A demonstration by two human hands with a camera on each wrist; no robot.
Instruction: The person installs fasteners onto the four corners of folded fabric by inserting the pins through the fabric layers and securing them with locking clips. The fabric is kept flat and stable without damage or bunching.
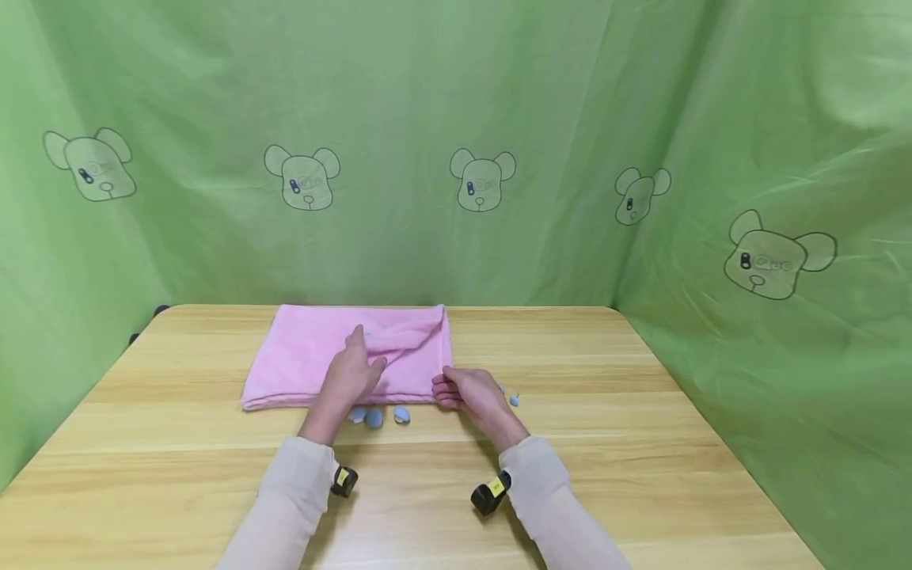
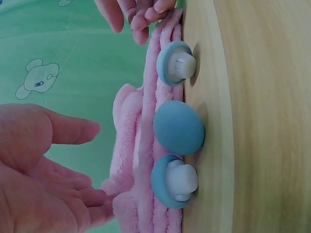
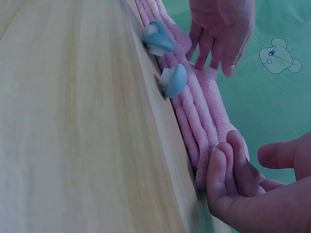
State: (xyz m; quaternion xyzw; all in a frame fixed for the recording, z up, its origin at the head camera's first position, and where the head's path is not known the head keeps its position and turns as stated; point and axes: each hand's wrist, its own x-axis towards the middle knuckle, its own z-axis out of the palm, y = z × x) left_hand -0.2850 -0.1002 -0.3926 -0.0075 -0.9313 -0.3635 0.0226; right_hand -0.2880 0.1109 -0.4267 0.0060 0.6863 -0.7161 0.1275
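Observation:
A folded pink plush cloth (image 1: 299, 348) lies across the far half of the table, with a raised crease running to its back right corner. My left hand (image 1: 351, 372) reaches over its middle, fingers extended and touching the fabric, thumb apart. At the front right corner, my right hand (image 1: 480, 396) touches the cloth's edge with slightly bent fingers; in the right wrist view its thumb (image 3: 277, 155) stands clear of them. Along the front edge sit three mushroom-shaped pieces with blue caps and white stems, among them a blue-capped mushroom (image 2: 177, 63) and another one (image 2: 179, 127) showing only its cap.
Just right of my right hand lies another small blue piece (image 1: 514, 400), with one more partly hidden behind the hand. The wooden table (image 1: 606, 443) meets green curtains (image 1: 399, 95) printed with bear heads at the back and sides. Each wrist carries a black camera (image 1: 492, 494).

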